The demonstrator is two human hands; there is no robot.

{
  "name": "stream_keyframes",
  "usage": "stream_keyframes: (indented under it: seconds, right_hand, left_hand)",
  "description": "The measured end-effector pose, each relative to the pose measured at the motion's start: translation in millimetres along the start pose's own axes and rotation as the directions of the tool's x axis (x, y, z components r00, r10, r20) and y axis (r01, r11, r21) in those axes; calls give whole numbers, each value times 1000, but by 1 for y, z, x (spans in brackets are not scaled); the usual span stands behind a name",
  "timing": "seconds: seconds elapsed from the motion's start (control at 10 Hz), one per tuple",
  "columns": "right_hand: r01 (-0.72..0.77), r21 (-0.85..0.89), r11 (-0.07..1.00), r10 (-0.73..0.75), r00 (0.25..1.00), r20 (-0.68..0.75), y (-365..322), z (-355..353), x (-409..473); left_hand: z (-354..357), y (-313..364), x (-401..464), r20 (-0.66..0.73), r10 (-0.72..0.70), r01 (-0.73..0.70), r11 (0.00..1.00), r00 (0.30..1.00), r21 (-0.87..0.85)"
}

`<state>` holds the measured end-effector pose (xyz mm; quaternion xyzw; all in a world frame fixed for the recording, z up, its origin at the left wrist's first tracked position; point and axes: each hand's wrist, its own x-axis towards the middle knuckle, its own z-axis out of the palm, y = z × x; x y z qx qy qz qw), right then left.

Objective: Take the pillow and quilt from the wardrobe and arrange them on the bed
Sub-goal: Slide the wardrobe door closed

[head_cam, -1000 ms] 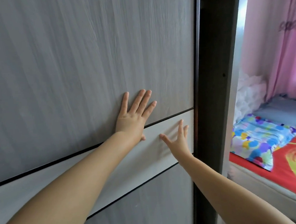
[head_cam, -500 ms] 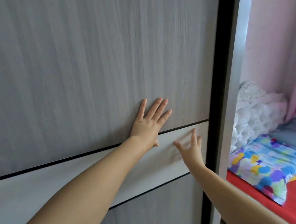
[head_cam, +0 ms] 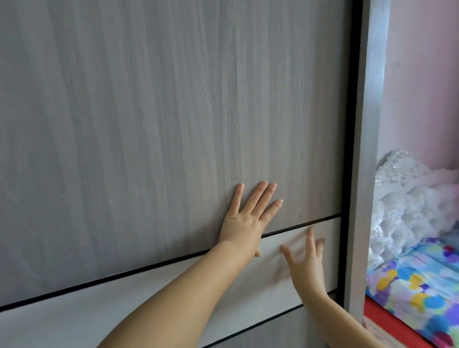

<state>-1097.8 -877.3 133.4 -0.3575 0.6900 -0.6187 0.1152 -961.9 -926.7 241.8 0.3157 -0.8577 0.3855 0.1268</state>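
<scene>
Left hand: the left hand (head_cam: 248, 217) is pressing flat, fingers spread, on the wardrobe door (head_cam: 147, 120), gripping nothing.
Right hand: the right hand (head_cam: 306, 259) is hovering open, blurred, empty.
Technique: pushing sideways evenly with both palms should slide it.
Pillow, quilt: presumably lying hidden behind it; the bed (head_cam: 376, 309) is waiting right.

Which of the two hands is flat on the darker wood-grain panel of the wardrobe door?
The left hand, palm flat on the upper wood-grain panel. The right hand is lower, over the pale band.
</scene>
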Motion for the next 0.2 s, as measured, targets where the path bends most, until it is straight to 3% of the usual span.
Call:
stream_keyframes:
  seconds: [0.1, 0.2]
  right_hand:
    - [-25, -39, 999, 28, 996, 86, -6, -9, 1]
    - [-11, -84, 996, 25, 985, 170, -14, -38, -2]
  left_hand:
    - [-14, -5, 2, -11, 37, -37, 999, 999, -27]
    - [-11, 5, -20, -60, 76, -89, 962, 995, -258]
